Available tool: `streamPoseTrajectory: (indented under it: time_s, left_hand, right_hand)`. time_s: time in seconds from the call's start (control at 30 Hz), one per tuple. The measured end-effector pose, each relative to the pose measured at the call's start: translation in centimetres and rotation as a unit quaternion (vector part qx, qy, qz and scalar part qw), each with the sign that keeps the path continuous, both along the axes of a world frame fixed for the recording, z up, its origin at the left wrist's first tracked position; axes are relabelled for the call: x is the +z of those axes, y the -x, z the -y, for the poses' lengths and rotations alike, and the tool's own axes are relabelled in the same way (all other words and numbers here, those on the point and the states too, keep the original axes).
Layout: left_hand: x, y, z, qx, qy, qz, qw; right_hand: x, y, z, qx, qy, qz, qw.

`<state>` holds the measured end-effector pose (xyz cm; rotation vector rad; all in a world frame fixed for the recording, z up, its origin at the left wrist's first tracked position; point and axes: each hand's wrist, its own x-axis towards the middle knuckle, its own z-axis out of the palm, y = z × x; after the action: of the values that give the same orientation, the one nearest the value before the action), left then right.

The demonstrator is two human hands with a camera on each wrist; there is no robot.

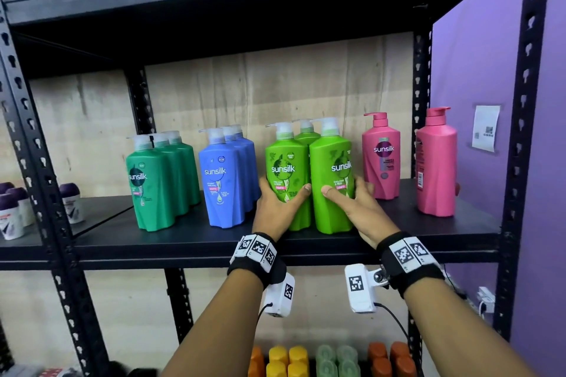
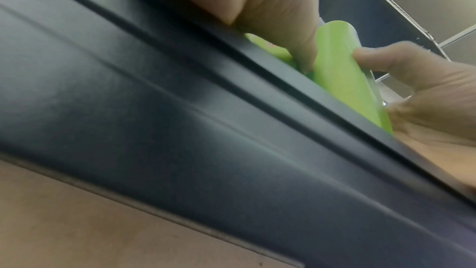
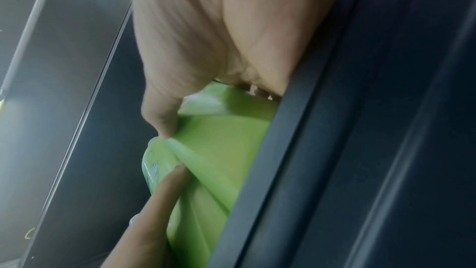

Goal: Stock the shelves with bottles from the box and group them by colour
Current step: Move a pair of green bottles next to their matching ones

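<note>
Three lime green Sunsilk pump bottles stand together mid-shelf on the black shelf (image 1: pixel 214 242). My left hand (image 1: pixel 277 205) grips the front left lime bottle (image 1: pixel 286 159) low down, thumb across its front. My right hand (image 1: pixel 356 208) grips the front right lime bottle (image 1: pixel 332 208) the same way. Both bottles stand upright, side by side and touching. In the left wrist view my left hand (image 2: pixel 278 17) lies over the left lime bottle (image 2: pixel 265 45). In the right wrist view the thumb of my right hand (image 3: pixel 195 48) presses on the right lime bottle (image 3: pixel 226 140).
Three dark green bottles (image 1: pixel 153 190) and three blue bottles (image 1: pixel 223 187) stand to the left, two pink bottles (image 1: pixel 381 159) to the right. Roll-on deodorants (image 1: pixel 72 202) fill the neighbouring left shelf. Yellow, pale green and orange bottles (image 1: pixel 288 358) sit below. A purple wall (image 1: pixel 477 70) borders the right.
</note>
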<state>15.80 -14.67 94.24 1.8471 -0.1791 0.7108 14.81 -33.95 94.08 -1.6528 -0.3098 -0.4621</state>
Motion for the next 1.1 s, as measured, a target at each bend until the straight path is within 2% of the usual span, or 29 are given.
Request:
streamPoseTrajectory:
  time_s: [0.1, 0.17, 0.37, 0.7, 0.8, 0.93, 1.0, 1.1]
  left_hand:
    - [0.1, 0.0, 0.0, 0.002, 0.001, 0.002, 1.0]
    - [0.0, 0.0, -0.1, 0.0, 0.002, 0.001, 1.0]
    - [0.0, 0.0, -0.2, 0.01, -0.005, -0.001, 1.0]
    - [0.1, 0.5, 0.1, 0.031, -0.015, 0.001, 0.999]
    - [0.1, 0.5, 0.1, 0.034, -0.016, 0.003, 0.999]
    - [0.1, 0.5, 0.1, 0.031, -0.013, 0.002, 0.999]
    - [0.1, 0.6, 0.1, 0.03, -0.013, 0.002, 0.999]
    - [0.2, 0.7, 0.0, 0.029, -0.017, 0.002, 0.999]
  right_hand:
    - [0.1, 0.1, -0.4, -0.077, 0.044, 0.022, 0.996]
    - [0.1, 0.2, -0.9, -0.091, 0.049, 0.037, 0.994]
    - [-0.2, -0.1, -1.3, -0.087, 0.071, 0.055, 0.992]
    - [-0.1, -0.4, -0.9, -0.026, 0.032, 0.033, 0.999]
    - [0.3, 0.1, -0.9, -0.05, 0.021, 0.045, 0.998]
    - [3.1, 0.8, -0.6, -0.157, 0.025, 0.183, 0.97]
    - [5.8, 0.9, -0.3, -0.158, 0.052, 0.215, 0.962]
    - [9.9, 0.3, -0.4, -0.125, 0.096, 0.205, 0.966]
